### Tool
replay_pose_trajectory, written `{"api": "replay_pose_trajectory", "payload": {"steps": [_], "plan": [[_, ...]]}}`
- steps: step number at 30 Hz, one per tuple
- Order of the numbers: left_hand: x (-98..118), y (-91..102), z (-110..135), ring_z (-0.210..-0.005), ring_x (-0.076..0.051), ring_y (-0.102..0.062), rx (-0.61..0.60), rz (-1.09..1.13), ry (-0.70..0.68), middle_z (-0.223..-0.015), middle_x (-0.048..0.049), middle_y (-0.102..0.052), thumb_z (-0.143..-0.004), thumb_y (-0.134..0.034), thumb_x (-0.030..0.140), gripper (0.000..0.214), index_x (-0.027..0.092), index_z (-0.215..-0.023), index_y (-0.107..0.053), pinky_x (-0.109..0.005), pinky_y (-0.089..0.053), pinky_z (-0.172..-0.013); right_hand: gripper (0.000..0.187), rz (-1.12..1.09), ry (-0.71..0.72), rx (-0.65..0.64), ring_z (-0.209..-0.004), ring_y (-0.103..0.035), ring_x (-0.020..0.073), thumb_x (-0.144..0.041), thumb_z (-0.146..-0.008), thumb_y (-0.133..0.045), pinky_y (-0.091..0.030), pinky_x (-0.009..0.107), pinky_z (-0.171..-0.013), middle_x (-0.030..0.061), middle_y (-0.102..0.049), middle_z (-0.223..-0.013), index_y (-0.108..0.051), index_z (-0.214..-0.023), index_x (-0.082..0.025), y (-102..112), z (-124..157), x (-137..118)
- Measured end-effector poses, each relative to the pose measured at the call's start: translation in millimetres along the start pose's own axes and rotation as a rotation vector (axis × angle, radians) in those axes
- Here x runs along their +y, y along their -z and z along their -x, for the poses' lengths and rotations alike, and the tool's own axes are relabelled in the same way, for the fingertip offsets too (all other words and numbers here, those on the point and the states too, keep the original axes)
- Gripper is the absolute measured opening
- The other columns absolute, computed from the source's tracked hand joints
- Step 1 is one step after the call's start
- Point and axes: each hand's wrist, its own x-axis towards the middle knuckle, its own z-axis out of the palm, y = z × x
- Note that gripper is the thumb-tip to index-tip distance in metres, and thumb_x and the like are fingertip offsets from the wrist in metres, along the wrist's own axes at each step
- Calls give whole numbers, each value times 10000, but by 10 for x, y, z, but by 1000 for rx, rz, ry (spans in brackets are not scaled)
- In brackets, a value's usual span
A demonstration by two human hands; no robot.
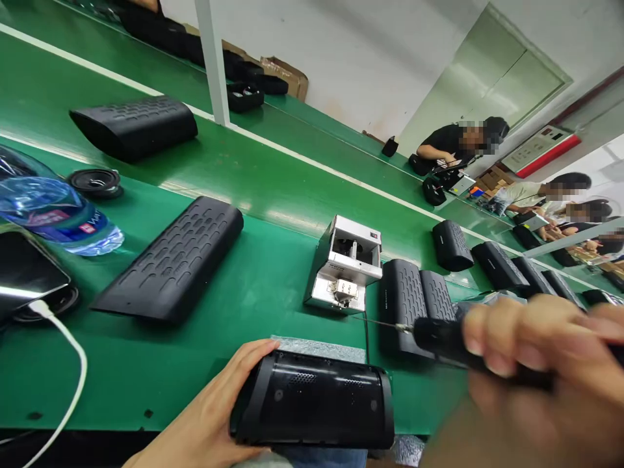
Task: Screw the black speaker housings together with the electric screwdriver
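Observation:
My left hand point(229, 396) is closed around the left end of a black speaker housing point(322, 396), which lies at the front of the table with its glossy, perforated face toward me. At the right, my right hand point(541, 344) grips a black electric screwdriver point(448, 338), partly smeared by motion. The thin bit points left, toward a silver screw feeder point(344, 266) standing behind the housing. The bit's tip shows just below the feeder's front, apart from the housing. Whether a screw sits on the tip is too small to tell.
Textured black housings point(175, 260) lie left of the feeder, and several more point(404, 299) stand to its right. A water bottle point(58, 211), a phone point(29, 273) with a white cable point(82, 364) and a round speaker driver point(95, 182) are at left. Co-workers point(458, 146) sit further along.

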Motion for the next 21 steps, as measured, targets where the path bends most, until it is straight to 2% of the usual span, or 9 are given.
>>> {"api": "replay_pose_trajectory", "payload": {"steps": [2, 3, 5, 9, 14, 21], "plan": [[-11, -4, -13, -1613, -434, -641, -7, -11, -11, -1816, -36, -547, -828, -975, 255, 1207, 498, -1817, -329, -574, -590, -1340, 284, -36, 58, -27, -449, -416, 149, -114, -786, -805, -419, 320, -470, -109, -545, -609, -664, -949, -297, -478, 111, 46], [-23, -6, -21, -1609, -427, -648, -13, -19, -23, -1816, -25, -549, -823, -957, 253, 1219, 514, -1818, -305, -570, -602, -1327, 272, -50, 72, -23, -464, -455, 148, -119, -824, -822, -448, 321, -487, -101, -576, -646, -671, -976, -287, -640, 148, 90], [-53, -11, -37, -1593, -417, -667, -20, -38, -49, -1805, -8, -559, -827, -909, 291, 1208, 538, -1820, -266, -576, -621, -1291, 242, -54, 53, -45, -476, -520, 146, -167, -895, -866, -498, 323, -512, -94, -604, -677, -676, -1010, -262, -812, 175, 192], [-117, -30, -51, -1594, -410, -665, -3, -73, -55, -1806, 7, -560, -824, -823, 330, 1171, 554, -1817, -244, -580, -603, -1260, 231, -15, -32, -108, -453, -555, 154, -251, -931, -881, -518, 310, -509, -100, -595, -625, -672, -1030, -241, -850, 104, 346], [-147, -55, -49, -1629, -398, -629, -9, -74, -45, -1821, 9, -546, -784, -791, 283, 1195, 574, -1802, -237, -567, -554, -1291, 248, 6, -65, -84, -433, -543, 156, -292, -907, -888, -494, 296, -483, -111, -573, -597, -661, -998, -249, -912, 36, 377], [-63, -35, -81, -1566, -414, -677, 16, -103, -100, -1801, -14, -565, -772, -632, 325, 1119, 477, -1809, -238, -549, -582, -1215, 297, -40, -148, -156, -458, -527, 125, -300, -938, -933, -487, 271, -501, -99, -580, -625, -656, -1011, -221, -889, 124, 373]]}}
